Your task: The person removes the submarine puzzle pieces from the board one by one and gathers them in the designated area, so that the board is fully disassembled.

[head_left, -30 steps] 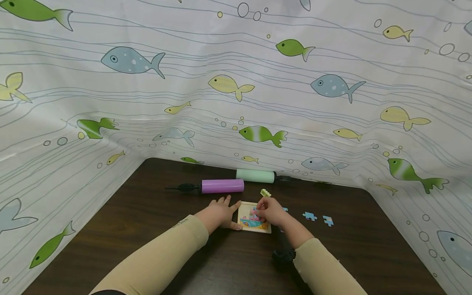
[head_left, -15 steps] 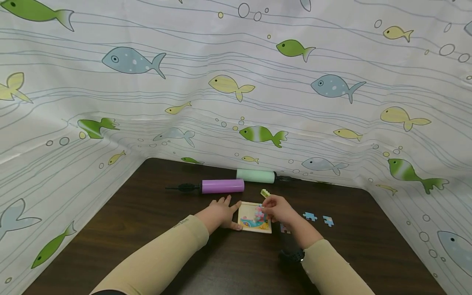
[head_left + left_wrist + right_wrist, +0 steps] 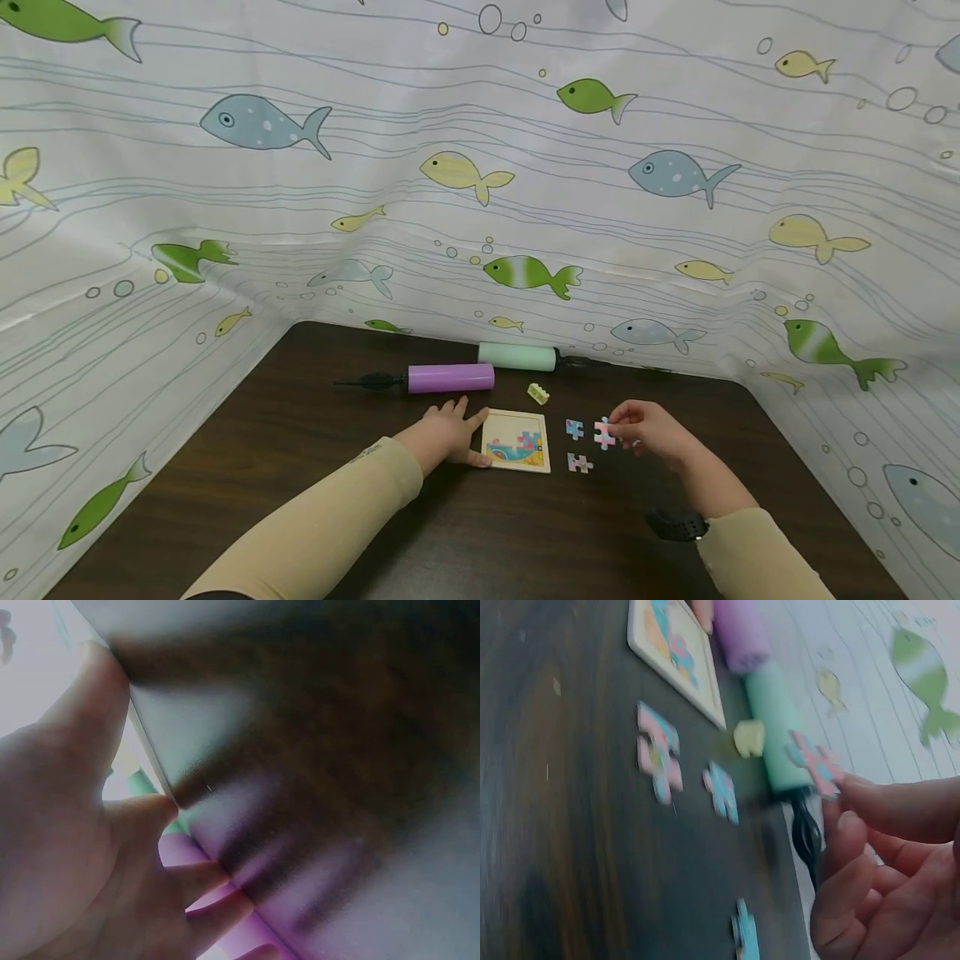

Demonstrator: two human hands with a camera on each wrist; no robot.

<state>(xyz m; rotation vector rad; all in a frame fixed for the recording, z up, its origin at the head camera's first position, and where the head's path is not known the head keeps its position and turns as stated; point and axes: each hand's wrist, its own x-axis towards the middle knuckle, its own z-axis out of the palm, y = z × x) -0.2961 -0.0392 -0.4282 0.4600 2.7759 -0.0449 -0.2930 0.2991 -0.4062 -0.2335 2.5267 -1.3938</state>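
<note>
A square wooden puzzle tray [image 3: 504, 423] lies on the table, its lower part filled with joined colourful pieces. My left hand [image 3: 447, 435] rests flat at its left edge, fingers spread, thumb and forefinger touching the rim. To the right of the tray, my right hand [image 3: 651, 431] pinches a pink and blue jigsaw piece [image 3: 817, 763] between thumb and fingers, lifted off the table. Two loose jigsaw pieces lie between tray and hand: a blue one [image 3: 574, 429] and a pinkish one [image 3: 580, 463]. Another blue piece [image 3: 746, 931] shows below the hand in the right wrist view.
Behind the tray sits a small pale yellow block [image 3: 537, 393]. Farther back lie a purple hand pump [image 3: 452, 378] and a mint green one [image 3: 517, 357], both with black ends. A fish-patterned curtain [image 3: 465, 242] borders the table.
My right hand has moved from the tray out to the right, carrying the pink jigsaw piece and uncovering the tray and the two loose pieces beside it. My left hand stays put.
</note>
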